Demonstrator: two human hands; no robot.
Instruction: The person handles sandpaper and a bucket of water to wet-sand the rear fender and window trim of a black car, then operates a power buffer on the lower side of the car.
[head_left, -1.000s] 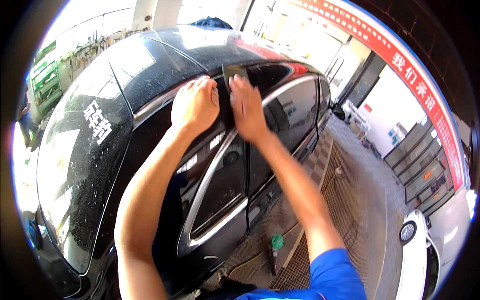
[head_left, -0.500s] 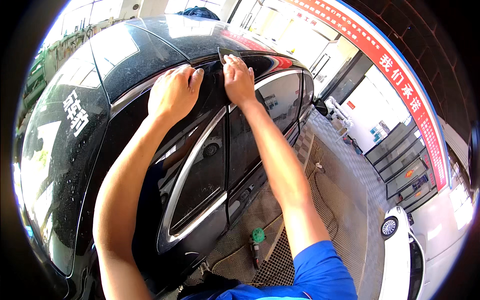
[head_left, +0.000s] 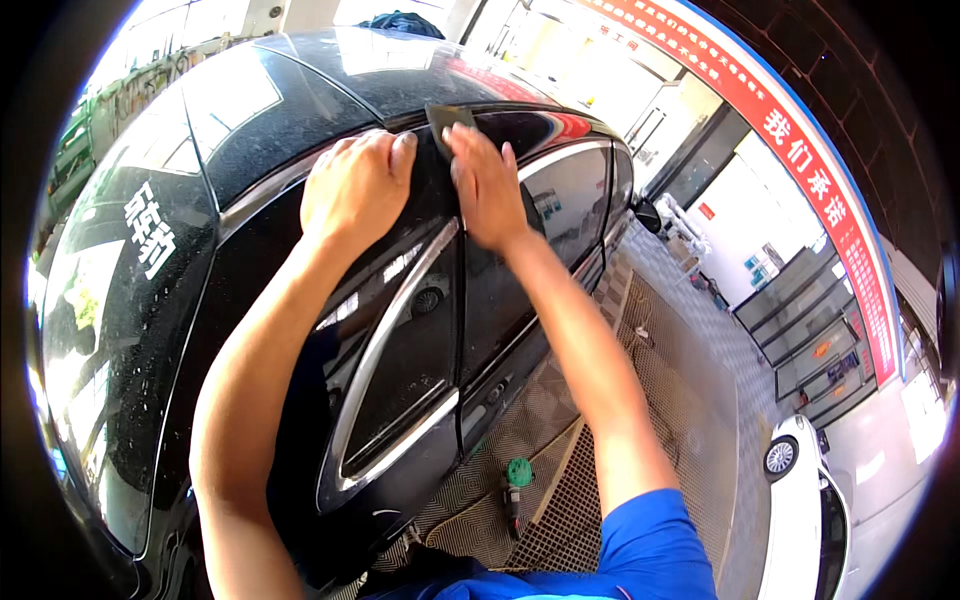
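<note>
My right hand (head_left: 488, 190) grips a dark flat pad (head_left: 446, 117) at the roof edge of the black car (head_left: 285, 145), my left hand (head_left: 355, 190) curls just left, its hold hidden so I cannot tell, with a green-topped tool (head_left: 518, 474) near, a white car (head_left: 805, 535) right and a red banner (head_left: 835, 195) far right.

Upper centre, the right hand (head_left: 487, 190) partly hides a dark flat piece (head_left: 450, 117); lower right, the frame's edge crops a white car (head_left: 797, 530)

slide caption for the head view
Bare left hand against a glossy black car, bare right hand touching a flat dark sheet.
</note>
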